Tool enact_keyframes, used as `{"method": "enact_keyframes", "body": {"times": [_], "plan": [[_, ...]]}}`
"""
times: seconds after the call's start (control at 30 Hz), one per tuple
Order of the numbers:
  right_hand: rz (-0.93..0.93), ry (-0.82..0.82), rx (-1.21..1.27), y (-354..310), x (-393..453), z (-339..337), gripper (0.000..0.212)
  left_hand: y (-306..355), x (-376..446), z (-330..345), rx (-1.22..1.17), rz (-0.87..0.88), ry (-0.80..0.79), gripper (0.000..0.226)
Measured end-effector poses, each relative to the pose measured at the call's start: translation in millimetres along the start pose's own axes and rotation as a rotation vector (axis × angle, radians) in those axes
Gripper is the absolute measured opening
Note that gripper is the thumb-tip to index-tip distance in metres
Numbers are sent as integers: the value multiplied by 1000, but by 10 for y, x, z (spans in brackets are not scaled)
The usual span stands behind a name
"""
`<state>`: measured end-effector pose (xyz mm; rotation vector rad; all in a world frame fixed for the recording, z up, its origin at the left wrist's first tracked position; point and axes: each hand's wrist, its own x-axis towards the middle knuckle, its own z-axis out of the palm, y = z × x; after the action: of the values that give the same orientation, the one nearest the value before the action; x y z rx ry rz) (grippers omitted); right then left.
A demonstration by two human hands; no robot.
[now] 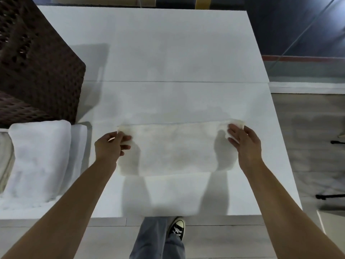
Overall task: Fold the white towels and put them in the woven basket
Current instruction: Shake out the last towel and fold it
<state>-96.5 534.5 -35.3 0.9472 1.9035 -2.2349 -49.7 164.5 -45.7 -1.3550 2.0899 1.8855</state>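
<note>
Towel [175, 148] stretched left-right, corners pinched by left hand [110, 146] and right hand [244, 143].

White towel [175, 148] — dark brown open-weave basket [39, 71] — white table [168, 53].

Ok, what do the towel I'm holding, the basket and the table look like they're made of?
Towel: soft, fluffy cloth, probably terry cotton; matte, fuzzy edges. Basket: dark brown open weave, wicker or plastic rattan; can't tell which. Table: smooth, matte white board, likely laminate or painted; a thin seam crosses it.
</note>
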Motion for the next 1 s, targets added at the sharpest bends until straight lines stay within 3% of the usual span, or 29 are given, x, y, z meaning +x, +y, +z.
{"method": "enact_keyframes", "body": {"times": [0.1,0.17,0.3,0.4,0.47,0.53,0.67,0.73,0.83,0.9,1.0], "plan": [[-65,2,20,172,40,33,64,-183,73,-20,98,58,59,6],[-188,12,-141,338,-73,65,77,-331,20,-85,319,158,119,15],[-543,-145,-597,744,-460,216,53,-573,-173,-191,618,186,147,23],[-794,-266,-1012,993,-608,408,47,-642,-257,-211,576,81,92,51],[-842,-266,-1135,1138,-652,472,47,-595,-294,-175,421,-44,63,56],[-859,-231,-1193,1264,-674,485,48,-510,-316,-137,277,-154,69,45],[-859,-259,-1220,1334,-754,487,48,-312,-330,-152,190,-312,42,38],[-849,-333,-1200,1307,-861,525,49,-235,-371,-170,237,-236,40,35],[-797,-467,-1062,1201,-979,529,54,-56,-507,-211,411,67,157,21],[-838,-356,-1056,1132,-953,398,47,119,-667,-195,415,176,191,14],[-821,3,-1154,1123,-808,24,35,261,-888,-76,428,331,174,9]]}}
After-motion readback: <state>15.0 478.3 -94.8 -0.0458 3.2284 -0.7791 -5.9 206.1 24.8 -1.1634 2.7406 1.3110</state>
